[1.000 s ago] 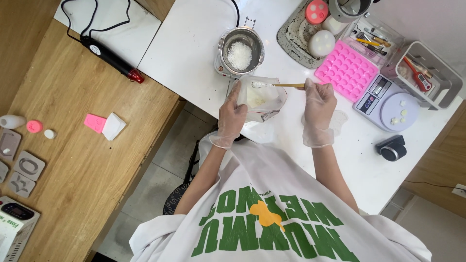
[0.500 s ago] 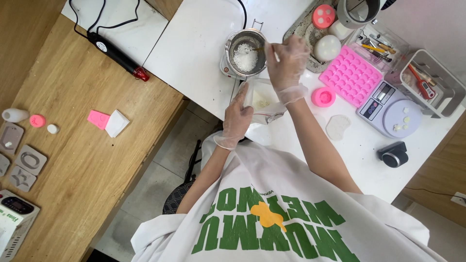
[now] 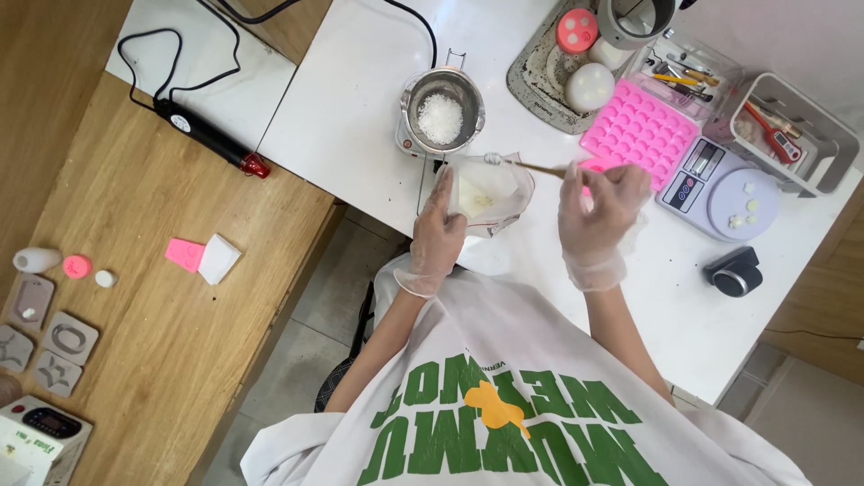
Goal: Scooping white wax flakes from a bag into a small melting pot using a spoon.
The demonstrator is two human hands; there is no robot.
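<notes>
Item: plastic bag (image 3: pixel 486 191), left hand (image 3: pixel 438 236) pinching its edge; right hand (image 3: pixel 601 205) pinching a wooden stick (image 3: pixel 538 167) (tip inside). I judge spillage likely beside the metal pot (image 3: pixel 441 112).

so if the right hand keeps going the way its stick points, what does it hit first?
Likely the clear bag the left hand holds: the right hand aims its wooden stick at the bag's mouth. Height is unclear from above.

Place: a home craft workshop.
Signs: white worktop (image 3: pixel 360 99) with a melting pot of white flakes (image 3: pixel 441 112), pink silicone mould (image 3: pixel 639 130), digital scale (image 3: pixel 720 184), tool tray (image 3: pixel 792 126); wooden worktop (image 3: pixel 135 297) with small moulds (image 3: pixel 49 337).
</notes>
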